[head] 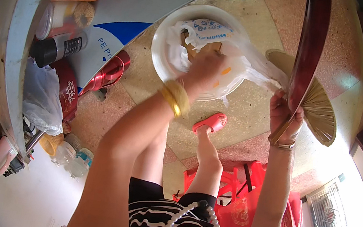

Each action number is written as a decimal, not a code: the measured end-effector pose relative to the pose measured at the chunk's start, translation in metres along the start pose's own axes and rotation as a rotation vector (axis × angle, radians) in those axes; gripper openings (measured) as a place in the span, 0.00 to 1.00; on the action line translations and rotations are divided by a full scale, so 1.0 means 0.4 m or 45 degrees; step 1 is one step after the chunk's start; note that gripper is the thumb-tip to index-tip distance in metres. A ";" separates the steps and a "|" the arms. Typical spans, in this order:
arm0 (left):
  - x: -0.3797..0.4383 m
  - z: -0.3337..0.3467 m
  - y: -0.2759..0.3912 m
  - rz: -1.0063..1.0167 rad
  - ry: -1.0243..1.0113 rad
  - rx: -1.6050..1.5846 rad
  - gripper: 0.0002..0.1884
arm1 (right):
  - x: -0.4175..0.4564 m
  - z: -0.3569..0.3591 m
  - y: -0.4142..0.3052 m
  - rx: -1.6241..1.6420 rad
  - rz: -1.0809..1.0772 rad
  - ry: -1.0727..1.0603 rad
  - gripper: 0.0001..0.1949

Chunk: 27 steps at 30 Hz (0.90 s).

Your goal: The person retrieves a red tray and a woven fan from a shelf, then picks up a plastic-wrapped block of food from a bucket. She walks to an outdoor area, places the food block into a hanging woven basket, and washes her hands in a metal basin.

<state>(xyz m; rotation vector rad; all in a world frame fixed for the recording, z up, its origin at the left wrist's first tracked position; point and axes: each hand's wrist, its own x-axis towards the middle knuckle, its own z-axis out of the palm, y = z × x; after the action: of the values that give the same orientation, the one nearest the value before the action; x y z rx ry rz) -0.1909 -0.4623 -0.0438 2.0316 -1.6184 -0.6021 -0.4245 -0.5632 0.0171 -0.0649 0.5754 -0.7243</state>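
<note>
My left hand, blurred by motion and wearing a gold bracelet, is over a white round plastic bin. Whether its fingers hold anything cannot be made out. Inside the bin sits a thin white plastic bag bearing print, with some brown matter in it. A stretched strand of the bag reaches right to the fingers of my right hand. That hand is closed around the slim handle of a tan pleated hand fan. A glossy dark red curved object crosses the fan and meets this hand; its kind is unclear.
Left, a grey-blue covered table carries a clear jar with a black lid. A red metallic vessel and plastic bottles stand lower down. Red plastic stools are behind my legs. One foot wears a red slipper.
</note>
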 end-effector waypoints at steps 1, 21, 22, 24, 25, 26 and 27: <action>-0.019 0.015 -0.094 0.065 -0.199 0.361 0.05 | 0.008 0.003 -0.004 -0.001 -0.025 0.055 0.23; -0.108 -0.232 -0.125 -0.205 -0.082 0.278 0.40 | -0.010 -0.035 -0.080 -0.028 -0.231 0.077 0.26; -0.125 -0.241 -0.124 -0.127 0.009 0.322 0.33 | -0.008 -0.037 -0.081 -0.019 -0.221 0.078 0.27; -0.155 -0.264 -0.108 -0.145 0.063 0.082 0.28 | -0.007 -0.044 -0.089 -0.021 -0.190 0.066 0.27; -0.158 -0.280 -0.080 -0.152 0.088 -0.043 0.25 | -0.008 -0.052 -0.095 -0.032 -0.170 0.056 0.27; -0.156 -0.285 -0.038 -0.165 0.218 -0.164 0.20 | -0.010 -0.058 -0.099 -0.044 -0.152 0.047 0.27; -0.164 -0.280 -0.025 -0.119 0.192 -0.222 0.20 | -0.009 -0.056 -0.095 -0.034 -0.155 0.041 0.27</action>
<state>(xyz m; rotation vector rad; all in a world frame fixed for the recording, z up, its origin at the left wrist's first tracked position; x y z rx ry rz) -0.1295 -0.3864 0.0420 1.9815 -1.3433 -0.5863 -0.4616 -0.5864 0.0094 -0.1137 0.6160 -0.8377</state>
